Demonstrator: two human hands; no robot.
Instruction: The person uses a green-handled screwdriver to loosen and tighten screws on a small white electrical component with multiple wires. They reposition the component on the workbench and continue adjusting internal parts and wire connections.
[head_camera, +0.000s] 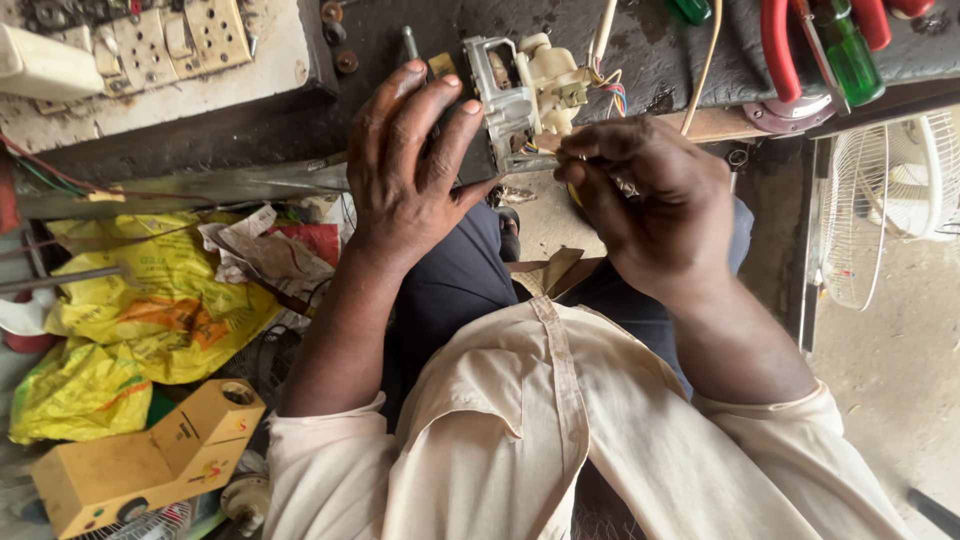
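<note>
Head view looks straight down on a person seated at a dark, scarred work surface (400, 60). At about 12 o'clock, at the surface's near edge, sits a small grey metal-and-plastic mechanism (515, 100) with a cream part and a bunch of coloured wires (612, 95) on its 3 o'clock side. The left hand (410, 170) is clamped on the mechanism's 9 o'clock side, fingers wrapped over its dark body. The right hand (655, 205) is closed, fingertips pinched together against the mechanism's lower edge; what it pinches is too small to tell. At 1 o'clock on the surface lie red-handled pliers (780, 55) and a green-handled screwdriver (850, 55). A white fan guard (880, 200) stands at 3 o'clock. Crumpled yellow bags (150, 310) lie at 9 o'clock, with a yellow box-shaped casing (150, 460) at 8 o'clock. A grimy socket board (180, 40) is at 11 o'clock.
</note>
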